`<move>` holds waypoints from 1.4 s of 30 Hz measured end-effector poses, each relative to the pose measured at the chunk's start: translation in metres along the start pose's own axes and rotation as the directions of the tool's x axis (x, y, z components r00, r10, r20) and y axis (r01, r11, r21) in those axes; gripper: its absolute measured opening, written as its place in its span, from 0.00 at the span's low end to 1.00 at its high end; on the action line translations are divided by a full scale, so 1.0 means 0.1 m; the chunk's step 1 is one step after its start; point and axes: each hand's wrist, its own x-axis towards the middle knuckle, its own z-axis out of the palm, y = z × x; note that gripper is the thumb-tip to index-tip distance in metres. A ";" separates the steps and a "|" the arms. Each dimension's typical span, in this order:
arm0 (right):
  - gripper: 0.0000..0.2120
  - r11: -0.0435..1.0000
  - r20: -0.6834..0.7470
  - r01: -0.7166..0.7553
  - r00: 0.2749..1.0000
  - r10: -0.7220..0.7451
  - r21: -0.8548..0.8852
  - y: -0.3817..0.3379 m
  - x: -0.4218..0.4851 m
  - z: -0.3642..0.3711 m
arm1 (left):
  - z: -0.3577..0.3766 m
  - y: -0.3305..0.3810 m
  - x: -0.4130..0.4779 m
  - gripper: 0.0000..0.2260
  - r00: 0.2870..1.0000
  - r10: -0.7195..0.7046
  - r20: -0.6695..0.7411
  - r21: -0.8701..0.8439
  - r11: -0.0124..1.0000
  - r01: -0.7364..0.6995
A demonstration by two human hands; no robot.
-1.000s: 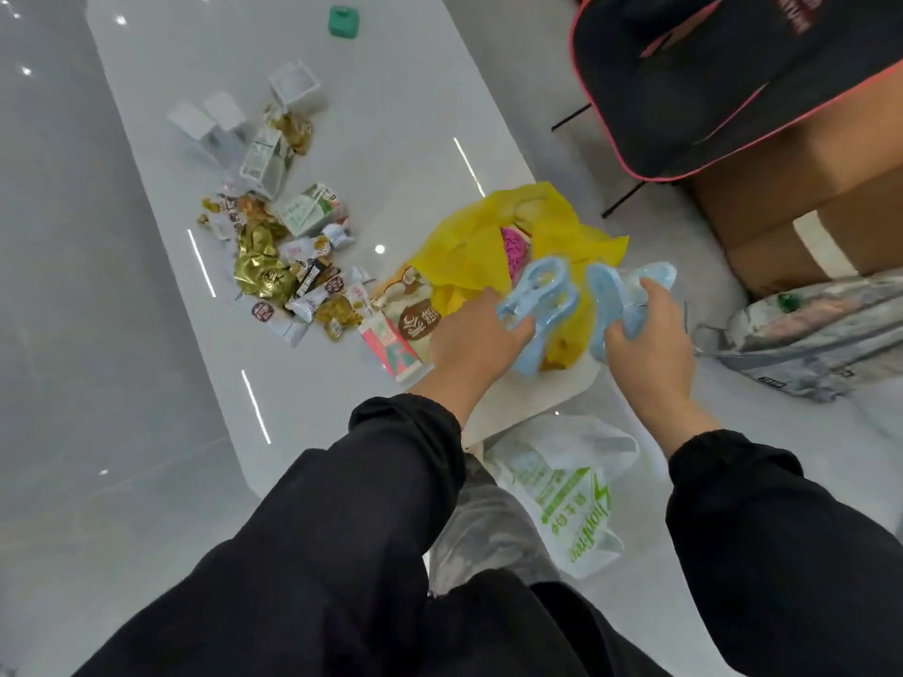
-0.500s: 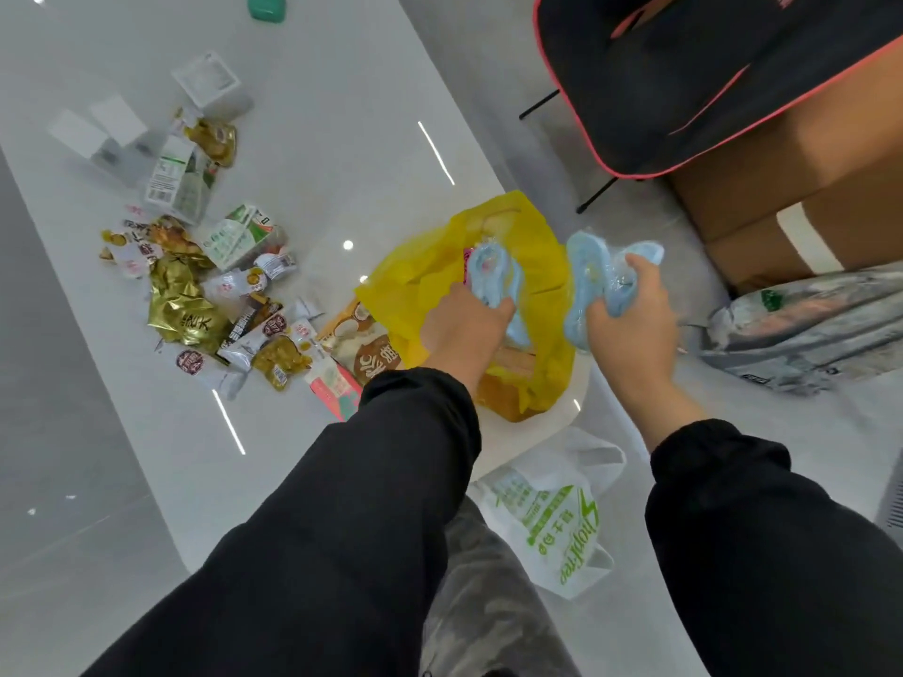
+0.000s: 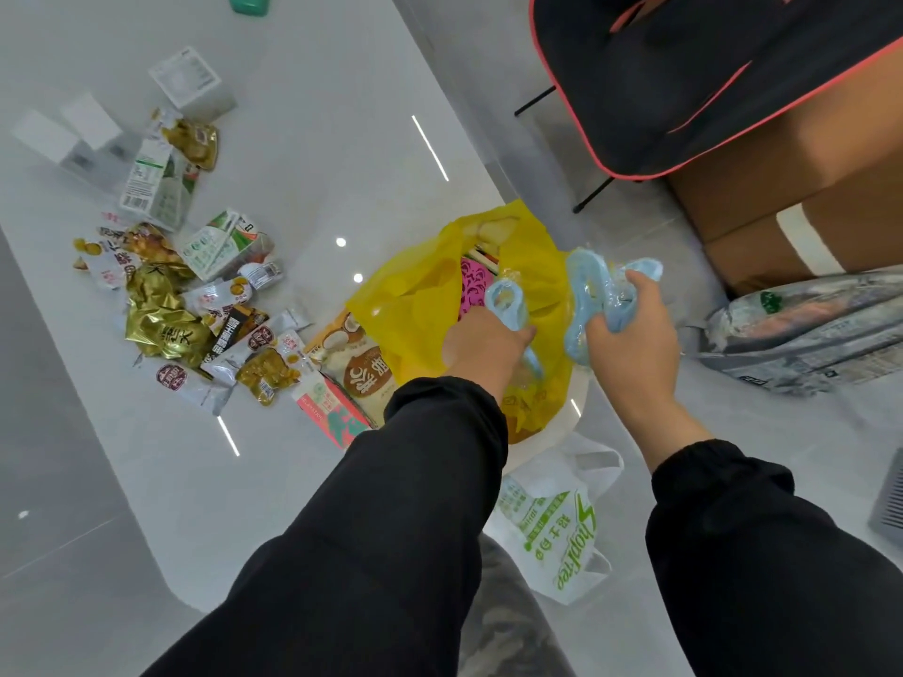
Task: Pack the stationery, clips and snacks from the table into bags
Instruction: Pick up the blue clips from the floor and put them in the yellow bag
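A yellow bag (image 3: 415,305) is sitting open at the near edge of the white counter (image 3: 303,139), and a pink patterned item (image 3: 471,285) is showing inside its mouth. What lies deeper in it is hidden by the folds. The left hand (image 3: 483,344) is reaching into that mouth, its fingers curling round a pale blue clip (image 3: 505,298) that is sticking up inside the bag. The right hand (image 3: 630,344) is hovering just beside the bag's right rim, gripping a bundle of pale blue clips (image 3: 581,295) in clear wrapping.

A white shopping bag (image 3: 557,535) with green print is lying slack below the counter edge, between the two black sleeves; whether anything is in it cannot be told.

To the left of the yellow bag, a heap of snack packets (image 3: 195,305) is spreading across the counter, its nearest packets touching the bag. White boxes (image 3: 190,80) are lying beyond the heap. Off the counter to the right, a black bag with red trim (image 3: 684,66) is resting on a cardboard box (image 3: 806,188), with a silvery packet (image 3: 806,329) lying near it.
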 end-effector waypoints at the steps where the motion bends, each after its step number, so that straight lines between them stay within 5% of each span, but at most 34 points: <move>1: 0.27 1.000 -0.001 -0.001 1.000 0.001 -0.001 0.00 0.01 0.00 | 0.02 0.00 0.01 0.23 1.000 0.008 -0.003 -0.005 1.000 -0.008; 7: 0.26 1.000 0.028 0.004 1.000 -0.004 -0.004 -0.06 -0.02 0.04 | -0.04 -0.11 -0.02 0.19 0.964 0.257 -0.074 0.120 0.961 -0.248; 10: 0.26 0.999 0.065 0.038 0.997 -0.038 0.003 -0.08 -0.04 0.09 | -0.17 -0.37 -0.03 0.13 0.904 0.351 -0.244 0.247 0.924 -0.292; 12: 0.26 0.997 0.098 0.071 0.993 -0.072 0.005 -0.09 -0.04 0.13 | -0.22 -0.52 0.00 0.22 0.911 0.255 -0.323 0.200 0.960 -0.198; 16: 0.26 0.991 0.117 0.134 0.984 -0.133 0.003 -0.14 -0.06 0.19 | -0.20 -0.66 0.05 0.35 0.981 -0.034 -0.190 0.020 0.999 0.039; 21: 0.26 0.977 0.114 0.211 0.970 -0.214 0.037 -0.22 -0.08 0.23 | -0.24 -0.83 0.08 0.08 0.977 -0.064 -0.205 -0.144 0.989 0.035; 26: 0.27 0.938 0.189 0.345 0.919 -0.347 0.046 -0.29 -0.10 0.35 | -0.31 -0.97 0.00 0.03 0.952 -0.154 -0.263 -0.465 0.885 0.014; 31: 0.26 0.852 0.431 0.503 0.808 -0.402 -0.147 -0.31 -0.09 0.55 | -0.35 -1.06 -0.09 0.05 0.957 -0.153 -0.246 -0.599 0.801 -0.026; 37: 0.30 0.633 0.633 0.664 0.698 -0.335 -0.397 -0.59 0.03 0.70 | -0.41 -1.05 -0.15 0.06 0.948 -0.160 -0.277 -0.657 0.751 -0.065; 42: 0.31 0.431 0.854 0.870 0.401 -0.333 -0.240 -0.90 0.09 0.79 | -0.47 -0.97 -0.19 0.10 0.941 -0.138 -0.309 -0.669 0.735 -0.112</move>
